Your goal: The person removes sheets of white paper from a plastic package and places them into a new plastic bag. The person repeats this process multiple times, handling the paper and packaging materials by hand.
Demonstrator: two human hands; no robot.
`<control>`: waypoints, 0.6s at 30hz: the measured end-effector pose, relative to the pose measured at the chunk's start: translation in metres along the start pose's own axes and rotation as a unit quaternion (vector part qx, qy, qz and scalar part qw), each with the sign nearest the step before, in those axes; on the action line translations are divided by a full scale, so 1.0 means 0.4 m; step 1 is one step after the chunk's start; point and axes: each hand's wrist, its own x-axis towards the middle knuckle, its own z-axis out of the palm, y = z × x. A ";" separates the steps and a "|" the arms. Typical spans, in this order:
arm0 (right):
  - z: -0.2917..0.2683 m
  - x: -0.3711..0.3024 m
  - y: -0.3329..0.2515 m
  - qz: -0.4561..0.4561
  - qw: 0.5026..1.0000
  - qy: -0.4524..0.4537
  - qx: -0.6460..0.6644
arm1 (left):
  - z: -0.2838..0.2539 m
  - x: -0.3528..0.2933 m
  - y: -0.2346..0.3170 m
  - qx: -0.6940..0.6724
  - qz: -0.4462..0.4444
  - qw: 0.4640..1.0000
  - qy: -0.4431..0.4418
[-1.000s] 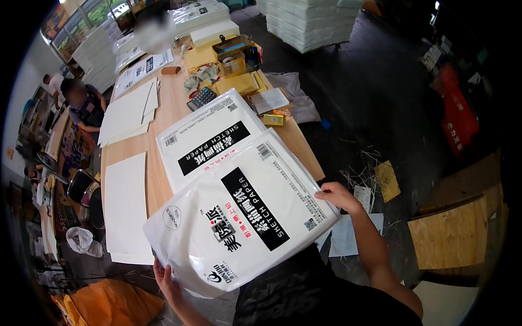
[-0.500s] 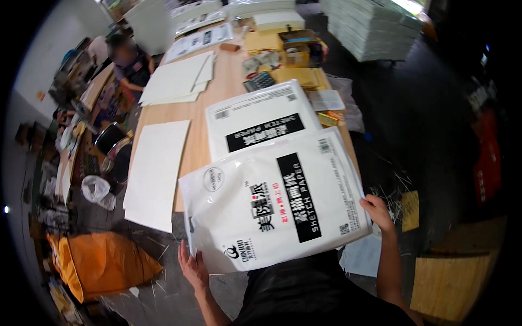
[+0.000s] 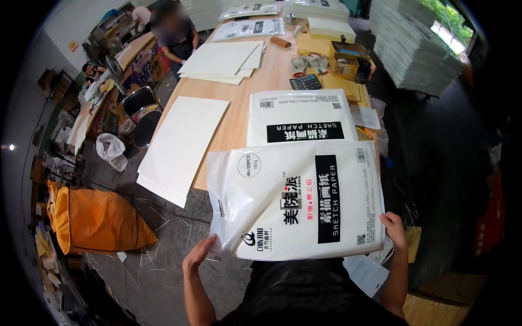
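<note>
A white plastic pack of paper with black and red print lies slanted across the near table edge, just in front of my body. My left hand pinches its lower left corner, where the loose clear end of the bag is creased. At the right edge my right hand grips the pack, thumb on top and the other fingers hidden beneath. Partly under its far side rests a second pack of paper of the same look, turned the other way.
White sheets overhang the table's left edge, and more paper lies farther back. A calculator, a glove and a cardboard box stand at the right. An orange sack is on the floor; a person sits far left.
The pack has turned to lie more level and closer to my body. My left hand, formerly with fingers spread at the edge, now pinches the corner. My view has shifted left.
</note>
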 end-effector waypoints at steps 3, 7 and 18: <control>-0.003 0.003 -0.013 -0.002 1.000 0.006 -0.026 | -0.004 0.007 -0.017 -0.042 0.011 0.999 0.026; 0.010 0.009 -0.083 0.023 0.999 0.003 -0.031 | -0.021 0.045 -0.036 0.005 -0.047 0.999 0.002; -0.004 0.023 -0.072 0.121 0.991 -0.029 0.042 | -0.024 0.245 -0.020 -0.189 0.075 0.959 -0.197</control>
